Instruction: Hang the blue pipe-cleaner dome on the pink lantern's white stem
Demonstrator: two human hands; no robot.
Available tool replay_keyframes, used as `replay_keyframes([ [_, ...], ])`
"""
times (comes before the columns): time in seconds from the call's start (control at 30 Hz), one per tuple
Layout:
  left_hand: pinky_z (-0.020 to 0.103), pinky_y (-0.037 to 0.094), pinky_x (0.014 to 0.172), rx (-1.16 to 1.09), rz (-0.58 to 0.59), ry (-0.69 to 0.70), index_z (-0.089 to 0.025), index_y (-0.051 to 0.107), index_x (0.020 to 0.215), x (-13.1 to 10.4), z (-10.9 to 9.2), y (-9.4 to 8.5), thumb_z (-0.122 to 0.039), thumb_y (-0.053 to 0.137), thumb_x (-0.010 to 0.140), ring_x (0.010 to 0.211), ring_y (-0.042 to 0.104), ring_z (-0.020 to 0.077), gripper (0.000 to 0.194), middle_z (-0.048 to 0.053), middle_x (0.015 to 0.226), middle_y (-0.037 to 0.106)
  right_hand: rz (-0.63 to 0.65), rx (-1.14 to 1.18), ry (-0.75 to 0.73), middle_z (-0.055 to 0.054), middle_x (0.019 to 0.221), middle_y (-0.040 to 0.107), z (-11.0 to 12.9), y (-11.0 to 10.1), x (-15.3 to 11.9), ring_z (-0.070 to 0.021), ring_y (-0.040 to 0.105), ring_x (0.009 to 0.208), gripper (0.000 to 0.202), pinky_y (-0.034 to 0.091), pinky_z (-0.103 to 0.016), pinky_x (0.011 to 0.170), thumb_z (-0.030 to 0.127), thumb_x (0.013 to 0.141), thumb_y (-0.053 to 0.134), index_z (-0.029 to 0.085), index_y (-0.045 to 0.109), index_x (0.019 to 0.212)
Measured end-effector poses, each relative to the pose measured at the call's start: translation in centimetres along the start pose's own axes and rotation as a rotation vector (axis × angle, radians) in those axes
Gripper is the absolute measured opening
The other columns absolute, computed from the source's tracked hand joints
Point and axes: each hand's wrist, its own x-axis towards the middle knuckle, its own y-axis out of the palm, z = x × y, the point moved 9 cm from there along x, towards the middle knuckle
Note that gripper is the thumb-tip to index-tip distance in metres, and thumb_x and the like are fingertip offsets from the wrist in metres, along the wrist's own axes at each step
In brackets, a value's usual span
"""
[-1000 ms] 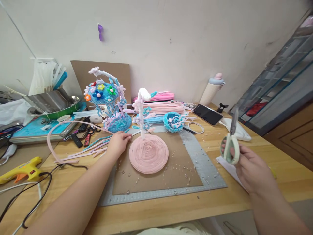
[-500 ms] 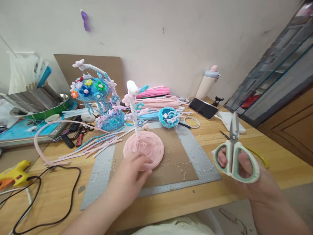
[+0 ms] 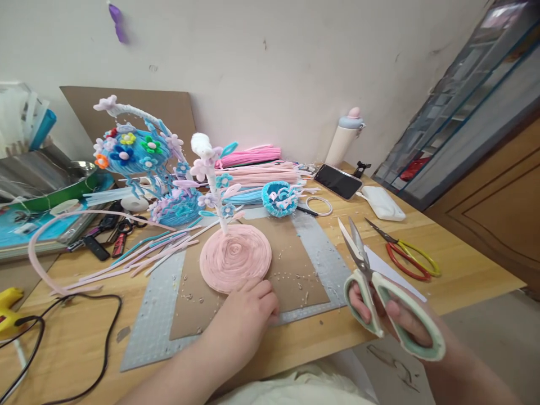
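A pair of scissors [image 3: 363,269] with pale green and white handles is gripped by my right hand [image 3: 400,320], its fingers through both loops. The blades are parted and point up and away. My left hand [image 3: 248,309], fingers curled, is at the front edge of a round, coiled pink base [image 3: 236,254]. The fingertips are turned away, so what they pinch, if anything, is hidden. From the back of that base rises a white fuzzy stem [image 3: 217,197] with lilac and blue flowers and a white tuft on top.
The base rests on cardboard [image 3: 291,275] over a grey cutting mat [image 3: 152,332]. Red-and-yellow pliers [image 3: 405,256] lie right of the scissors. Behind are pink pipe cleaners [image 3: 261,173], a blue nest [image 3: 278,199] and a phone [image 3: 337,181]. A glue gun [image 3: 8,315] is far left.
My left hand has slid from the top of the pink base to its front edge, fingers curling. My right hand has lowered slightly leftward, and the scissor blades have opened. The view has shifted right.
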Motion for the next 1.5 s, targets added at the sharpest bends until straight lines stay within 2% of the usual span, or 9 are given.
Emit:
replay_keyframes([
  [0.1, 0.029, 0.039, 0.077, -0.328, -0.069, -0.070, -0.020, 0.054, 0.079, -0.5, 0.6, -0.5, -0.016, 0.048, 0.088, 0.086, 0.052, 0.0165, 0.011, 0.001, 0.087, 0.059, 0.121, -0.042, 0.012, -0.002, 0.067, 0.051, 0.4, 1.3, -0.3, -0.0150, 0.041, 0.053, 0.043, 0.034, -0.029, 0.049, 0.064, 0.078, 0.050, 0.022, 0.057, 0.075],
  [0.27, 0.026, 0.040, 0.075, -1.081, -0.179, -0.148, -0.019, 0.049, 0.080, -0.8, 2.1, -0.7, -0.029, 0.049, 0.090, 0.082, 0.054, 0.0138, 0.014, 0.002, 0.085, 0.061, 0.077, 0.107, 0.069, -0.004, 0.074, 0.061, 0.0, 3.1, 0.1, -0.0185, 0.051, 0.060, 0.027, 0.040, -0.031, 0.054, 0.052, 0.078, 0.059, 0.025, 0.059, 0.083],
  [0.43, 0.022, 0.035, 0.059, -1.462, -0.230, -0.131, -0.019, 0.047, 0.081, -0.9, 3.1, -1.0, -0.031, 0.057, 0.088, 0.068, 0.053, 0.0096, 0.017, 0.000, 0.080, 0.061, 0.076, 0.419, 0.255, -0.010, 0.110, 0.069, -1.3, 7.1, 0.3, -0.0262, 0.066, 0.089, 0.030, 0.049, -0.038, 0.069, 0.044, 0.077, 0.068, 0.027, 0.059, 0.100],
  [0.57, 0.024, 0.037, 0.064, -1.358, -0.178, -0.079, -0.019, 0.047, 0.081, -1.3, 2.4, -1.3, -0.035, 0.055, 0.088, 0.069, 0.050, 0.0104, 0.019, 0.000, 0.077, 0.058, 0.065, 0.627, 0.335, -0.012, 0.110, 0.070, -0.1, 10.0, 1.0, -0.0245, 0.069, 0.089, 0.034, 0.050, -0.036, 0.073, 0.041, 0.076, 0.071, 0.023, 0.057, 0.102],
  [0.7, 0.026, 0.036, 0.069, -1.190, -0.068, -0.105, -0.019, 0.047, 0.081, -1.8, 1.8, -0.4, -0.038, 0.052, 0.089, 0.070, 0.044, 0.0112, 0.022, -0.002, 0.074, 0.051, -0.006, 0.652, 0.290, -0.009, 0.099, 0.072, 1.2, 10.4, 2.5, -0.0161, 0.066, 0.072, 0.028, 0.045, -0.024, 0.058, 0.040, 0.078, 0.069, 0.020, 0.060, 0.096],
  [0.9, 0.025, 0.031, 0.063, -1.021, 0.053, -0.121, -0.018, 0.049, 0.084, -2.2, 1.1, 0.1, -0.038, 0.053, 0.087, 0.068, 0.039, 0.0118, 0.020, -0.002, 0.074, 0.046, 0.060, 0.740, 0.263, -0.008, 0.101, 0.072, 2.0, 10.7, 3.7, -0.0146, 0.061, 0.067, 0.023, 0.040, -0.022, 0.049, 0.042, 0.081, 0.062, 0.022, 0.063, 0.093],
  [1.27, 0.023, 0.028, 0.051, -1.071, 0.017, -0.117, -0.018, 0.055, 0.088, -2.7, 1.4, -0.1, -0.052, 0.039, 0.090, 0.051, 0.036, 0.0095, 0.037, -0.006, 0.056, 0.041, 0.038, 0.623, 0.207, -0.006, 0.092, 0.071, 1.9, 10.6, 4.1, -0.0136, 0.062, 0.067, 0.020, 0.041, -0.019, 0.048, 0.039, 0.087, 0.057, 0.020, 0.062, 0.093],
  [1.4, 0.025, 0.038, 0.072, -0.887, -0.096, -0.031, -0.017, 0.060, 0.073, -2.5, 1.0, -2.0, -0.040, 0.040, 0.093, 0.074, 0.051, 0.0131, 0.037, 0.002, 0.075, 0.057, 0.068, 0.430, 0.203, -0.004, 0.084, 0.067, 1.5, 11.0, 3.5, -0.0125, 0.059, 0.065, 0.025, 0.041, -0.022, 0.053, 0.041, 0.084, 0.062, 0.018, 0.060, 0.095],
  [1.5, 0.026, 0.038, 0.075, -0.931, -0.078, -0.052, -0.019, 0.064, 0.089, -2.5, 1.0, -1.6, -0.037, 0.038, 0.094, 0.074, 0.052, 0.0135, 0.031, 0.001, 0.075, 0.058, 0.117, 0.357, 0.213, -0.002, 0.076, 0.063, 1.3, 11.4, 3.1, -0.0127, 0.057, 0.066, 0.028, 0.042, -0.024, 0.059, 0.043, 0.085, 0.060, 0.019, 0.058, 0.098],
])
